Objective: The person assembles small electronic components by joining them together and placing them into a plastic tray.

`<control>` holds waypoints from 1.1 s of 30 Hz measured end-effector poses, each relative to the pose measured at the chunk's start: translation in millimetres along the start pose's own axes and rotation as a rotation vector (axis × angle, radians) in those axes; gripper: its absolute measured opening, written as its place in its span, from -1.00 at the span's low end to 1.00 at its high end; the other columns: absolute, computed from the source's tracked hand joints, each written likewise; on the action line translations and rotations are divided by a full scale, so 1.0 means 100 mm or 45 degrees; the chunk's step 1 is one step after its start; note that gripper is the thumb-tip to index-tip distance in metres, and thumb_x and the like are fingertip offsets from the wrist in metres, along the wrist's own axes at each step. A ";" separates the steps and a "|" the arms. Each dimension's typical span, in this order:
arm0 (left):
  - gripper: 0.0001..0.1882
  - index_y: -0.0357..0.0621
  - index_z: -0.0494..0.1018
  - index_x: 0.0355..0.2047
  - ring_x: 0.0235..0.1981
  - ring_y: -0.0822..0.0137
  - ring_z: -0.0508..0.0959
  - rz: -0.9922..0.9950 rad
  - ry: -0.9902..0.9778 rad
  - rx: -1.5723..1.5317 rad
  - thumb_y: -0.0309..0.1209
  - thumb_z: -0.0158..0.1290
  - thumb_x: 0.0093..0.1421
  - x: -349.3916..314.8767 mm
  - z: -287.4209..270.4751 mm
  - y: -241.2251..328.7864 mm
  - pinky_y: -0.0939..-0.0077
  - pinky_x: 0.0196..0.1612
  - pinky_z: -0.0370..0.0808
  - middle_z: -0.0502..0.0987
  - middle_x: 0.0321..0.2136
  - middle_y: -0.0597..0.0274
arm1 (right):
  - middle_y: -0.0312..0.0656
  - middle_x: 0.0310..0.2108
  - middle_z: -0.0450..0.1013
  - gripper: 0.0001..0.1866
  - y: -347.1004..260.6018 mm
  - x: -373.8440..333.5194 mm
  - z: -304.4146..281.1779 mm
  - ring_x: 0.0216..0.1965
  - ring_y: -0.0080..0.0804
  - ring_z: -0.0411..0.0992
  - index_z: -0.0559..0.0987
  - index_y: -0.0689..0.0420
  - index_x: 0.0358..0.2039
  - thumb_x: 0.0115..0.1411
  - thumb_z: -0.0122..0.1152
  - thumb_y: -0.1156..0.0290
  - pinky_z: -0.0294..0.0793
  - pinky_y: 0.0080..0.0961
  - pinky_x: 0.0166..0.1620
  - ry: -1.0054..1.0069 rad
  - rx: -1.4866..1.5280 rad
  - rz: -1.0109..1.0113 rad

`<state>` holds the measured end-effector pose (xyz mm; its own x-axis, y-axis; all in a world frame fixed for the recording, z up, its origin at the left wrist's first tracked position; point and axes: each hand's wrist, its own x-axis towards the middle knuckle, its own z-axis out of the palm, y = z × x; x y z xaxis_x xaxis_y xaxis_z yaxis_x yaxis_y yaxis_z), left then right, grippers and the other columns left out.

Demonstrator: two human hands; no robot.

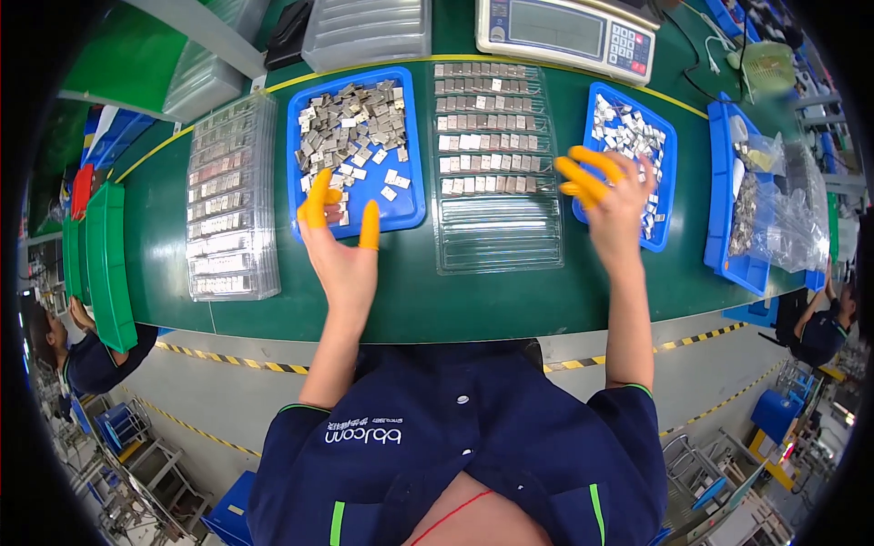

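My left hand (339, 259), with yellow finger cots, reaches over the near part of a blue tray (408, 217) heaped with small silvery metal pieces (350, 123). Its thumb and forefinger are well apart, and I see nothing held between them. My right hand (619, 205), also in yellow cots, hovers at the left edge of a smaller blue tray (657, 238) of similar pieces. Its cot-covered fingers stretch leftward, slightly apart, with no piece visible in them. Between the hands lies a clear slotted plastic tray (499, 259); pieces line its far rows, while its near slots are bare.
A stack of clear slotted trays (264, 273), several rows filled, stands at left beside green bins (109, 264). Behind are a clear plastic stack (364, 36) and a digital scale (546, 32). Another blue bin (721, 209) with plastic bags is at right. Other people sit at both sides.
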<state>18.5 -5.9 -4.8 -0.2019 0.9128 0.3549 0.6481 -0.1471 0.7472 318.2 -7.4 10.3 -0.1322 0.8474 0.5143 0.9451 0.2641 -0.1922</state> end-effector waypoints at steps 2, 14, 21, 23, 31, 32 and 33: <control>-0.47 -0.14 0.34 0.00 -0.24 0.26 0.39 -0.026 -0.005 0.024 -0.54 0.18 -0.03 0.14 -0.05 -0.05 0.42 -0.20 0.36 0.37 -0.27 0.15 | -0.40 -0.21 0.47 -0.76 0.20 -0.03 -0.14 -0.10 -0.40 0.33 0.63 -0.08 -0.28 -0.04 0.24 0.37 -0.09 -0.17 0.20 0.001 0.034 0.056; -0.69 -0.08 0.58 -0.36 -0.25 0.23 0.44 0.214 -0.599 0.515 -0.26 0.28 -0.15 0.45 -0.05 -0.07 0.35 -0.07 0.17 0.50 -0.39 0.18 | -0.02 -0.31 0.47 -0.73 0.55 -0.32 -0.05 -0.31 -0.15 0.42 0.58 0.24 -0.31 -0.07 0.32 0.43 0.41 -0.37 -0.19 -0.309 -0.008 0.843; -0.72 -0.13 0.55 -0.41 -0.28 0.20 0.46 0.119 -0.622 0.514 -0.29 0.28 -0.14 0.46 0.04 -0.07 0.34 -0.13 0.29 0.50 -0.42 0.17 | 0.05 -0.38 0.47 -0.82 0.56 -0.34 -0.06 -0.35 -0.07 0.42 0.57 0.27 -0.32 0.02 0.15 0.55 0.38 -0.30 -0.23 -0.095 0.347 0.772; -0.74 -0.14 0.54 -0.43 -0.30 0.18 0.47 0.076 -0.664 0.534 -0.31 0.28 -0.13 0.49 0.04 -0.03 0.34 -0.17 0.34 0.50 -0.42 0.16 | 0.03 -0.38 0.47 -0.81 0.67 -0.43 -0.01 -0.35 -0.08 0.41 0.57 0.26 -0.31 0.01 0.16 0.55 0.36 -0.29 -0.21 -0.166 0.184 0.648; -0.80 -0.29 0.50 -0.41 -0.50 0.39 0.53 -0.263 -0.746 -0.062 -0.46 0.23 -0.04 0.50 -0.01 -0.20 0.55 -0.40 0.45 0.56 -0.50 0.16 | -0.03 -0.36 0.47 -0.71 0.30 -0.21 -0.07 -0.31 -0.14 0.42 0.60 0.20 -0.34 -0.13 0.36 0.40 0.39 -0.32 -0.21 -0.306 0.014 0.674; -0.81 -0.33 0.49 -0.40 -0.50 0.44 0.53 -0.332 -0.743 -0.334 -0.48 0.20 0.00 0.50 -0.03 -0.22 0.61 -0.41 0.44 0.57 -0.49 0.17 | -0.03 -0.36 0.47 -0.71 0.28 -0.19 -0.09 -0.31 -0.14 0.42 0.60 0.20 -0.34 -0.13 0.36 0.40 0.39 -0.32 -0.21 -0.310 0.019 0.671; -0.84 -0.39 0.48 -0.34 -0.46 0.47 0.53 -0.435 -0.804 -0.555 -0.52 0.12 0.09 0.49 -0.07 -0.22 0.68 -0.40 0.43 0.56 -0.46 0.14 | -0.03 -0.36 0.47 -0.72 0.27 -0.18 -0.10 -0.33 -0.15 0.43 0.61 0.19 -0.34 -0.12 0.36 0.40 0.41 -0.34 -0.24 -0.310 0.027 0.687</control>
<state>-10.4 39.7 0.4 0.1977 0.9564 -0.2151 0.2579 0.1610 0.9527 348.9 -20.1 4.7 0.2986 0.9451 0.1330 0.8919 -0.2267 -0.3914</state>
